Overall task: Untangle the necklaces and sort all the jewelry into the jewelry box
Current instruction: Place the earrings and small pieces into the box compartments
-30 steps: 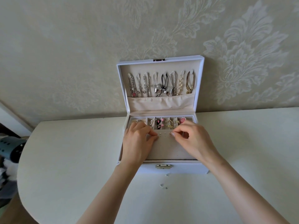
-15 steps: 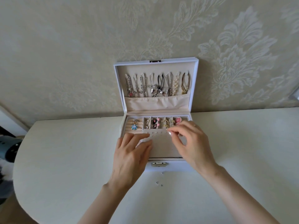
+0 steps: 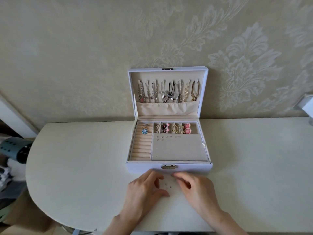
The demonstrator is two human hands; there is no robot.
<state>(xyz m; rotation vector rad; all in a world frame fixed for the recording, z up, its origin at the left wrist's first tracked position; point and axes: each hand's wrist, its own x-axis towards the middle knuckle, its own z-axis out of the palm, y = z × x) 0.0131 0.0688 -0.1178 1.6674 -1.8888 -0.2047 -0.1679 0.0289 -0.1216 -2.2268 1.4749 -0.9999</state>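
One worktop (image 3: 84, 167) carrying an open box (image 3: 144, 167).
Necklaces (image 3: 169, 92) hang in its lid. Just before the box, the left hand (image 3: 145, 189) lies relaxed, holding nothing; the right hand (image 3: 198, 189) is curled, its hold unclear. A few loose studs (image 3: 167, 187) lie between them.

The jewelry box (image 3: 144, 167) is showing a smooth, faintly glossy white leather-like skin with a small metal latch (image 3: 168, 166). Its lining (image 3: 179, 150) is reading as matt, velvety beige cloth, and the lid pocket (image 3: 167, 109) as a thinner, slightly satiny fabric. The necklaces (image 3: 179, 90) are glinting as polished metal chain, and the desk (image 3: 76, 158) is looking smooth and matt below embossed, softly sheened wallpaper (image 3: 237, 56).
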